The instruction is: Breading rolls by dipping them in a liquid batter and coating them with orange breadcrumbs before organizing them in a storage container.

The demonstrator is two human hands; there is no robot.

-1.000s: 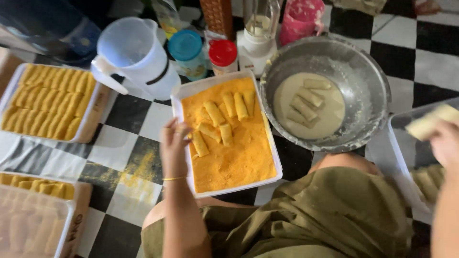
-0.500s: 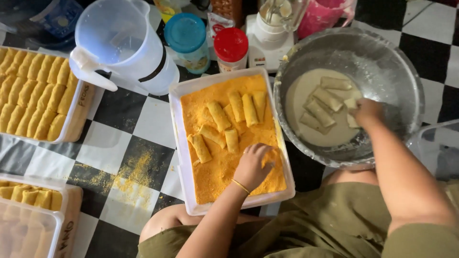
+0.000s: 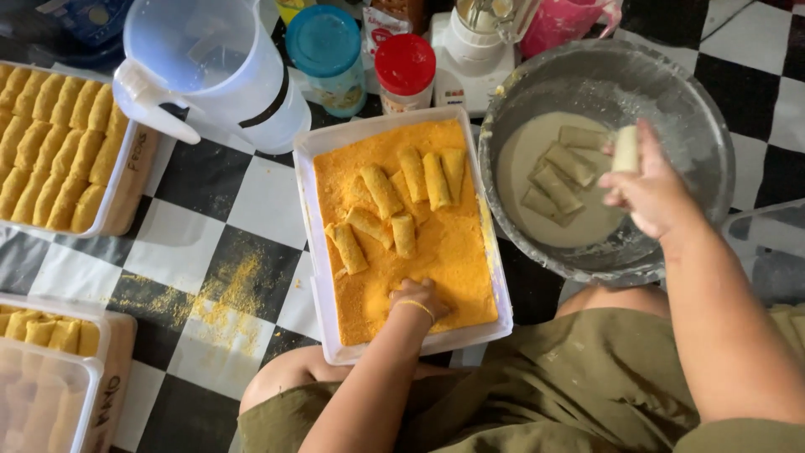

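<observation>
Checkered floor; left hand [image 3: 417, 295] half-buried in breadcrumbs [image 3: 436, 252].

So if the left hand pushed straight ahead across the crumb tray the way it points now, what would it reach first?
Probably the short breaded roll lying just beyond the left hand in the white tray of orange crumbs; only loose crumbs lie between them.

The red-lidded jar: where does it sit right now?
In the head view the red-lidded jar stands at top centre, just behind the breadcrumb tray, between the blue-lidded jar and the white blender base.
</observation>
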